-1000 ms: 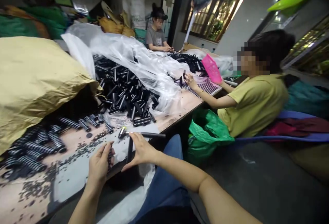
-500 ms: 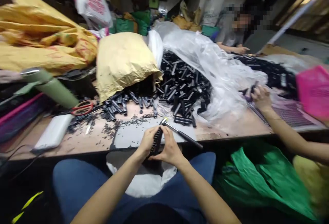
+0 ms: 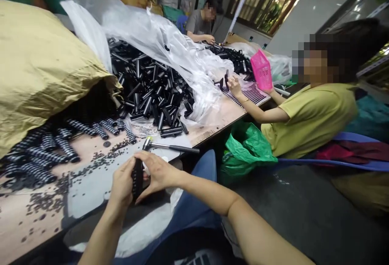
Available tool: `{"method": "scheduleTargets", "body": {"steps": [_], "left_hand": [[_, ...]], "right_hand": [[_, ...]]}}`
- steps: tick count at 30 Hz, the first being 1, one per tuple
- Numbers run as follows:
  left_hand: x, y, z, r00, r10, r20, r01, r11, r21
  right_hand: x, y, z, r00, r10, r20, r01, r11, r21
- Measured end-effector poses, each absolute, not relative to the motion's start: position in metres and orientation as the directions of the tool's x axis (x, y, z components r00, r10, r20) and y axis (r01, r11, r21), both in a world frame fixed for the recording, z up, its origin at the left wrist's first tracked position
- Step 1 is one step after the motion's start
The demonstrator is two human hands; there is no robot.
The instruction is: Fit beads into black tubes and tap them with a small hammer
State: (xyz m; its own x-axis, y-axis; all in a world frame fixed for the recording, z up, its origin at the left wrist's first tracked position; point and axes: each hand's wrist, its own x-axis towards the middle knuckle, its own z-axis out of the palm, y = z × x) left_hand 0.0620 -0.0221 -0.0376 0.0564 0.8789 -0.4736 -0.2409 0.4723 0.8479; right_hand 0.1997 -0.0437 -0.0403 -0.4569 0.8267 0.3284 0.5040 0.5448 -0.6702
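Between my two hands, over the table's front edge, is a dark elongated piece (image 3: pixel 137 179) with a row of small bumps along one side. My left hand (image 3: pixel 121 182) grips it from the left with closed fingers. My right hand (image 3: pixel 159 172) curls round its other side, thumb at the lower end and fingertips at the top. A hammer (image 3: pixel 174 147) with a dark handle lies just beyond my hands, across a grey board (image 3: pixel 88 192). Tiny black bits (image 3: pixel 100 159) are scattered on the board and the tabletop.
Ribbed black rollers (image 3: pixel 63 145) spill from a yellow sack (image 3: pixel 45 62) on the left. Smooth black tubes (image 3: pixel 148 90) heap under clear plastic (image 3: pixel 146 26). A co-worker in a yellow shirt (image 3: pixel 316 115) holds a pink basket (image 3: pixel 261 70); another person (image 3: pixel 200 24) sits farther back. A green bag (image 3: pixel 249 147) hangs near the table.
My view has swung to the right, bringing the co-worker in yellow fully into sight. Both hands keep hold of the dark piece, and the hammer stays on the table.
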Motion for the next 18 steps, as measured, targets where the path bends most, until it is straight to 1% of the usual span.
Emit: {"method": "scheduleTargets", "body": {"steps": [3,6,8,9,10,11,12,13,14,15,16,18], "left_hand": [[0.059,-0.02,-0.037,0.049,0.868,-0.494,-0.236,0.491,0.839],[0.052,-0.015,-0.039,0.036,0.855,-0.517,-0.231,0.51,0.829],[0.046,-0.011,-0.042,-0.027,0.869,-0.494,-0.185,0.481,0.857],[0.043,-0.009,-0.044,-0.075,0.893,-0.444,-0.129,0.433,0.892],[0.04,-0.008,-0.047,-0.109,0.928,-0.357,-0.027,0.356,0.934],[0.038,-0.007,-0.051,-0.118,0.966,-0.228,0.119,0.242,0.963],[0.035,-0.006,-0.057,-0.09,0.993,-0.073,0.289,0.096,0.952],[0.032,-0.006,-0.064,-0.023,0.997,0.076,0.452,-0.057,0.89],[0.029,-0.005,-0.072,0.065,0.979,0.193,0.581,-0.194,0.791],[0.026,-0.005,-0.08,0.153,0.95,0.273,0.665,-0.303,0.682],[0.023,-0.003,-0.088,0.228,0.918,0.324,0.707,-0.385,0.594],[0.017,0.0,-0.103,0.347,0.865,0.362,0.721,-0.493,0.487]], "right_hand": [[0.198,-0.035,-0.046,-0.467,0.82,0.332,0.481,0.55,-0.683],[0.189,-0.03,-0.046,-0.466,0.835,0.291,0.521,0.525,-0.673],[0.18,-0.026,-0.044,-0.469,0.84,0.272,0.551,0.519,-0.654],[0.175,-0.024,-0.045,-0.462,0.846,0.266,0.57,0.513,-0.642],[0.171,-0.022,-0.046,-0.445,0.857,0.261,0.596,0.501,-0.628],[0.166,-0.021,-0.048,-0.416,0.873,0.254,0.631,0.479,-0.611],[0.162,-0.02,-0.05,-0.379,0.892,0.245,0.67,0.448,-0.592],[0.158,-0.02,-0.054,-0.34,0.912,0.23,0.71,0.409,-0.573],[0.156,-0.02,-0.057,-0.299,0.931,0.209,0.747,0.365,-0.556],[0.155,-0.021,-0.06,-0.267,0.946,0.184,0.776,0.324,-0.54],[0.155,-0.022,-0.062,-0.25,0.954,0.164,0.797,0.299,-0.524],[0.164,-0.025,-0.063,-0.256,0.956,0.145,0.828,0.295,-0.477]]}}
